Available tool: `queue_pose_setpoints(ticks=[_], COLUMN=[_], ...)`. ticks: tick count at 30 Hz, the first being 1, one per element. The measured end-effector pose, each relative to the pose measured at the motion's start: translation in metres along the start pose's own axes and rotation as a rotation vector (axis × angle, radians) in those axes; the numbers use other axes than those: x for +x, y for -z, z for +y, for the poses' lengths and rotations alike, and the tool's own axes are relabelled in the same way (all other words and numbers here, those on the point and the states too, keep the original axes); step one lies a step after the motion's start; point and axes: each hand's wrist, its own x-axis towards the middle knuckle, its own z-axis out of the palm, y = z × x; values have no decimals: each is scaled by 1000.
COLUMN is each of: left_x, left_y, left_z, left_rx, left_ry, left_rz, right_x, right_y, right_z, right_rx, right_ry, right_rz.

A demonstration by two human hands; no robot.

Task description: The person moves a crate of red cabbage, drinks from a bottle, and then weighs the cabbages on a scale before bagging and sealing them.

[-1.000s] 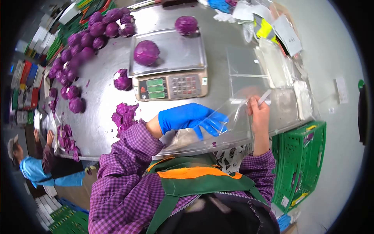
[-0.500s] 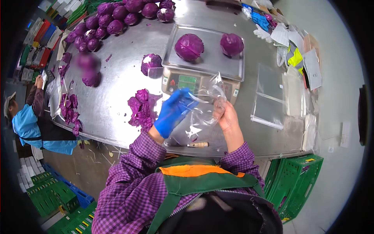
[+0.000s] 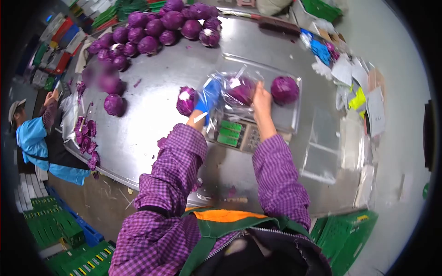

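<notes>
A clear plastic bag [image 3: 220,106] is stretched between my hands, over and around a red cabbage [image 3: 241,91] on the scale's metal tray [image 3: 296,110]. My left hand [image 3: 210,95], in a blue glove, grips the bag at the cabbage's left side. My bare right hand [image 3: 262,100] closes on the bag at the right side, thumb up. How far the bag covers the cabbage is blurred. A second red cabbage [image 3: 285,90] sits unwrapped on the tray's right. Another cabbage [image 3: 186,100] with a pale patch lies just left of my gloved hand.
Many red cabbages [image 3: 154,27] are heaped at the back left. The scale's display [image 3: 230,133] glows green. Flat plastic bags [image 3: 320,147] lie on the right. Loose leaves [image 3: 85,133] line the left edge, where a person in blue [image 3: 34,135] stands. Green crates [image 3: 343,239] stand below.
Both hands have moved forward from in front of the scale to its tray, bringing the bag onto the left cabbage there. The view has shifted, so the table sits lower.
</notes>
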Motion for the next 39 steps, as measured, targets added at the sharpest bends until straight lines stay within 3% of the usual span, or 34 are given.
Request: queue_pose_setpoints(ticks=[2, 4, 6, 8, 10, 12, 14, 17, 20, 22, 24, 26, 27, 28, 29, 30, 31, 32, 34, 35, 36, 37, 39], left_x=[-24, -50, -57, -95, -107, -130, -139, -135, -146, -153, -163, -179, -186, -192, -199, -206, -212, -217, -239, -253, -265, -273, -292], left_y=[18, 22, -4, 5, -1, 9, 10, 1, -21, -33, -43, -47, -48, -44, -42, -39, -33, -25, -17, -14, -11, -13, -13], left_z=[31, 50, 28, 64, 57, 99, 128, 157, 167, 168, 158, 142, 141, 141, 136, 131, 130, 131, 133, 133, 132, 130, 128], left_rx=[-689, -1233, -1062, -1283, -1267, -860, -865, -592, -524, -535, -543, -328, -466, -470, -534, -597, -603, -644, -697, -733, -755, -566, -427], left_ry=[255, 467, 175, 472, 126, 38, -282, -343, -528, -465, -394, -497, -412, -477, -469, -461, -449, -418, -357, -128, 99, -5, 9], left_rz=[-180, -389, -514, -579, -883, -824, -945, -938, -1023, -1057, -1080, -1112, -1228, -1193, -1153, -1112, -1119, -1090, -1075, -957, -833, -669, -493], right_x=[-16, -67, -104, -137, -161, -198, -234, -263, -284, -293, -295, -296, -291, -284, -269, -249, -220, -191, -101, -66, -27, 3, 33], right_y=[18, 53, 76, 116, 168, 203, 242, 268, 281, 283, 271, 270, 271, 273, 277, 280, 272, 258, 219, 201, 178, 157, 130], right_z=[-9, -57, -64, -61, -59, -71, -76, -76, -74, -67, -34, -24, -30, -38, -50, -63, -73, -77, -65, -72, -61, -54, -37], right_rx=[-16, -8, 140, 126, 2, -189, -164, -175, -370, -511, -556, -597, -550, -494, -318, -153, -127, 41, -305, -438, -583, -602, -593], right_ry=[271, 306, 408, 362, 479, 833, 822, 815, 839, 668, 608, 546, 465, 377, 165, 197, 357, 263, 626, 530, 656, 648, 573], right_rz=[16, -141, -236, -126, -145, -186, -198, -179, -181, -478, -575, -671, -912, -1149, -1174, -1071, -867, -598, -138, -105, 79, 124, 142])
